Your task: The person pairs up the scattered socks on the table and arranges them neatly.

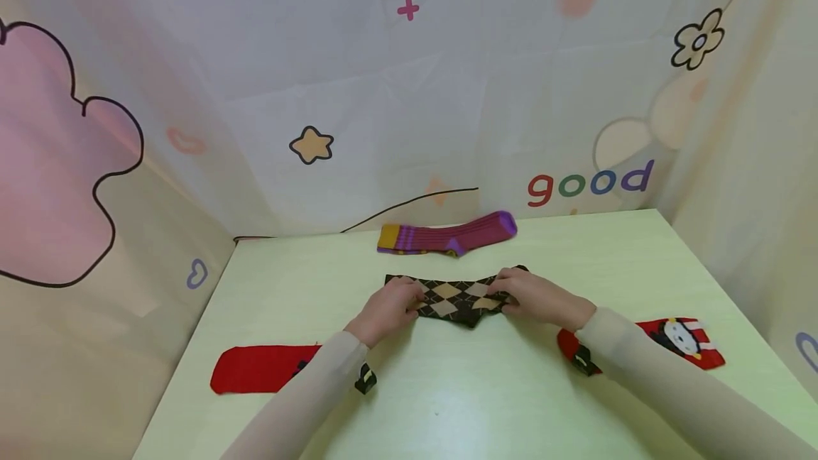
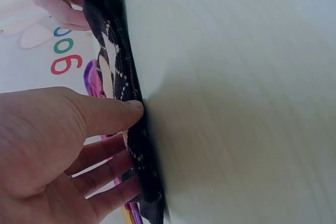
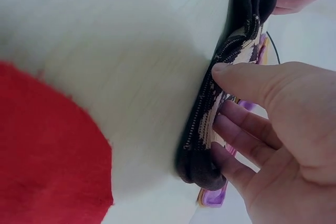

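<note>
An argyle sock (image 1: 450, 302), dark brown with beige and grey diamonds, lies sideways on the table in the head view. My left hand (image 1: 387, 309) holds its cuff end, thumb along the near edge and fingers on the far side. Toward the toe end, my right hand (image 1: 538, 299) pinches the sock the same way. Close up in the right wrist view, the dark toe (image 3: 202, 171) lies by the fingers. The left wrist view shows the left thumb (image 2: 118, 113) pressed on the sock's near edge. The fingers partly cover the fabric.
Behind lies a purple-and-maroon sock (image 1: 447, 236) with a mustard cuff. A red sock (image 1: 255, 369) at left is partly under the left sleeve. Another red sock (image 1: 686, 341), with a white cartoon face, is partly hidden by the right sleeve. A printed curtain (image 1: 383, 91) borders the table.
</note>
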`<control>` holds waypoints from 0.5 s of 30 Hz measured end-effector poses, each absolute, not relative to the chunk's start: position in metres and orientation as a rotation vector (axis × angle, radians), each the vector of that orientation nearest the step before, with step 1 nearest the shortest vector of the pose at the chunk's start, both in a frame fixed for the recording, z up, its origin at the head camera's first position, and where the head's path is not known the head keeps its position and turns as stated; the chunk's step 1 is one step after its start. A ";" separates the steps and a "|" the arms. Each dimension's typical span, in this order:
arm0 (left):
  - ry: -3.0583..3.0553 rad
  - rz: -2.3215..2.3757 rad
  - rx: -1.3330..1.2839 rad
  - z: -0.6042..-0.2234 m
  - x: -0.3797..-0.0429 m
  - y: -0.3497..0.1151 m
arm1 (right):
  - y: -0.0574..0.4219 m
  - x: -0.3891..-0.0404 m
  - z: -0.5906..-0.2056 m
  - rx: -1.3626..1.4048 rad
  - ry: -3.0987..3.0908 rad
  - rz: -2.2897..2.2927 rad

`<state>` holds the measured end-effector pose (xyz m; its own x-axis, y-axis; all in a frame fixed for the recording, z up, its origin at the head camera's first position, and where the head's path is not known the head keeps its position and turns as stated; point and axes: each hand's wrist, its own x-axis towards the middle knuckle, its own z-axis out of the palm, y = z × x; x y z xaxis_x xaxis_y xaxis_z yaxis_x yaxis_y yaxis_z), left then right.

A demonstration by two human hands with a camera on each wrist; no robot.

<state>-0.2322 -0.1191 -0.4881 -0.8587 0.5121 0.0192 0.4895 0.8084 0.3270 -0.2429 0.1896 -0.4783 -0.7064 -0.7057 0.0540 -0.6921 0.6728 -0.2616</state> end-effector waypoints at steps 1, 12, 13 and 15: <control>2.925 0.491 0.812 -0.488 -0.234 -0.119 | 0.190 -0.245 -0.479 -1.190 2.830 -0.408; 2.960 0.431 0.834 -0.493 -0.255 -0.116 | 0.188 -0.269 -0.480 -1.181 2.856 -0.400; 2.961 0.429 0.836 -0.492 -0.257 -0.116 | 0.187 -0.271 -0.480 -1.179 2.858 -0.398; 2.961 0.435 0.835 -0.491 -0.259 -0.116 | 0.186 -0.274 -0.480 -1.174 2.858 -0.393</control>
<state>-0.2592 -0.1163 -0.4914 -0.8550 0.5169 0.0417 0.5071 0.8165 0.2761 -0.2742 0.1859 -0.4798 -0.7157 -0.6949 0.0705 -0.6882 0.6842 -0.2414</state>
